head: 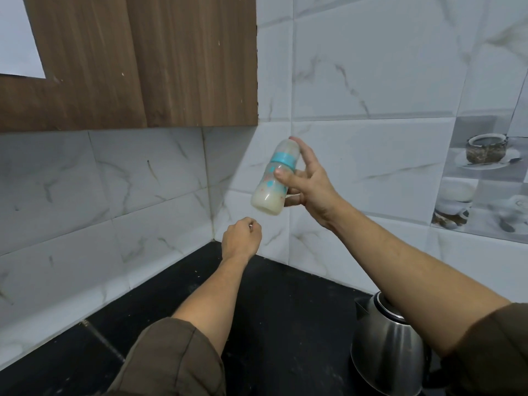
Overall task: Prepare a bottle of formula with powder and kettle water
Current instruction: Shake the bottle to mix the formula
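My right hand [310,184] holds a baby bottle [273,182] up in front of the tiled corner, well above the counter. The bottle has a teal collar and a clear cap, leans slightly, and is blurred; milky white liquid fills its lower part. My thumb lies across its body and a fingertip rests on the cap. My left hand [241,238] hovers below and to the left of the bottle, fingers curled in, holding nothing. A steel kettle [385,355] stands on the black counter at lower right, partly hidden by my right forearm.
The black counter [285,310] runs into a corner of white marble-pattern tiles. A wooden wall cabinet [137,61] hangs at upper left. Decorative picture tiles [483,172] are on the right wall.
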A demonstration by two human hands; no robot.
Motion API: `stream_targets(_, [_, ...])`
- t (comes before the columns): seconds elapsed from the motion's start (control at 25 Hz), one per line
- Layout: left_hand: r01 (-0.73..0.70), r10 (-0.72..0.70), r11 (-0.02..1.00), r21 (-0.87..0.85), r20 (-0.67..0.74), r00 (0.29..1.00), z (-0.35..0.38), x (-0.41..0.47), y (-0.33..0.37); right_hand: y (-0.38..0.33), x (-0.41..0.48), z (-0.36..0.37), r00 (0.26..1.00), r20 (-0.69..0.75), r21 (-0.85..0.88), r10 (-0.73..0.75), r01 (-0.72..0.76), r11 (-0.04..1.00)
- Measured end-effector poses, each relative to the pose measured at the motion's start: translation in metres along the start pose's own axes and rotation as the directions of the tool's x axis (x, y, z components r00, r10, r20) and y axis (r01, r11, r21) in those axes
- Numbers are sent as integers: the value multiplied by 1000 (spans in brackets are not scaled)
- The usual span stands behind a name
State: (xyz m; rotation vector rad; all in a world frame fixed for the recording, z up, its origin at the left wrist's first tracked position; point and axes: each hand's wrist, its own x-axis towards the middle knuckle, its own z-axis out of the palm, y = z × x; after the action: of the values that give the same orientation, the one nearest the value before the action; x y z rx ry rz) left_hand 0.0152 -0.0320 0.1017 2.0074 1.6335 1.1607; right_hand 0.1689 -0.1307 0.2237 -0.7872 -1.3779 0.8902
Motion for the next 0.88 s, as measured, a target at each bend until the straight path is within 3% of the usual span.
stream_targets(0.12, [7, -7, 1000, 7, -10, 1000, -2, -2, -3, -6, 8, -4, 913, -407, 344, 9, 144, 928])
stream_targets(0.2, [13, -13, 1000, 20, -19, 1000, -4, -2, -5, -9, 12, -6, 876, -482, 462, 36, 219, 859])
stream_targets(0.24, [14, -13, 1000, 27, -22, 1000, -4, -2, -5, -10, 12, -5, 904, -427, 412, 12, 183, 892])
stream_targets(0.32, [4, -3, 999, 36, -20, 1000, -3, -2, -3, -9, 5, -2, 988, -147, 153, -48, 71, 986])
stream_targets(0.4, [10, -9, 999, 40, -23, 1000, -3, -3, 2, -5, -5, 2, 987, 161, -126, -19, 40, 991])
stream_targets(0.44, [16, -15, 999, 38, -23, 1000, -4, -3, 4, -4, -7, 2, 980, 198, -174, -5, 40, 984])
stream_targets(0.48, [14, -13, 999, 38, -19, 1000, -3, -3, 4, -4, -8, 1, 987, 159, -147, -18, 42, 988])
stream_targets(0.56, [4, -4, 999, 42, -8, 1000, -3, -5, 4, -6, -4, -1, 993, -99, 63, -66, 72, 995])
stream_targets(0.64, [16, -16, 999, 41, -7, 1000, -5, -8, 2, -12, 4, -5, 924, -382, 354, -17, 163, 921])
stream_targets(0.72, [29, -29, 999, 36, -13, 999, -6, -8, 1, -18, 9, -8, 895, -446, 488, 26, 219, 845])
stream_targets(0.8, [21, -20, 999, 46, -10, 1000, -7, -10, 5, -22, 3, -5, 962, -270, 367, -21, 124, 922])
stream_targets(0.88, [21, -21, 999, 48, -5, 1000, -5, -10, 10, -20, -11, 4, 996, 66, 72, -53, 49, 996])
